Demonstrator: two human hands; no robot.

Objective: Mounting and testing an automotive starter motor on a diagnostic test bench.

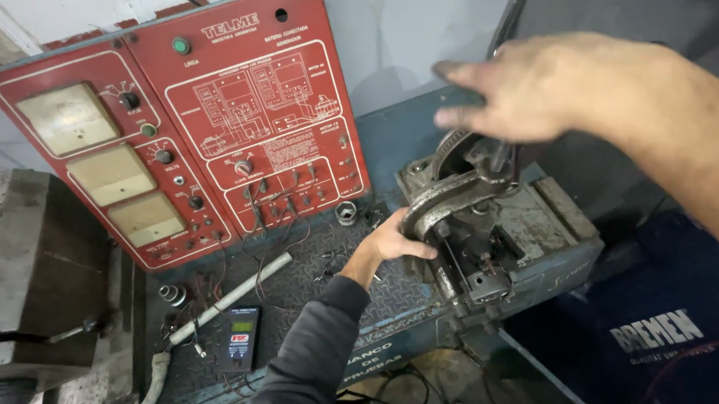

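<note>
A red control panel point(171, 121) with three pale meters leans at the back of the dark, ribbed surface point(302, 295), a small black tester point(241, 337) lying below it. Further right, the left hand point(390, 245), in a dark sleeve, is clamped on the curved metal arm point(448, 204) of the grey clamp fixture point(500, 237) bolted there. Right again, the right hand point(523, 87) hovers just above that fixture, fingers spread, gripping nothing.
</note>
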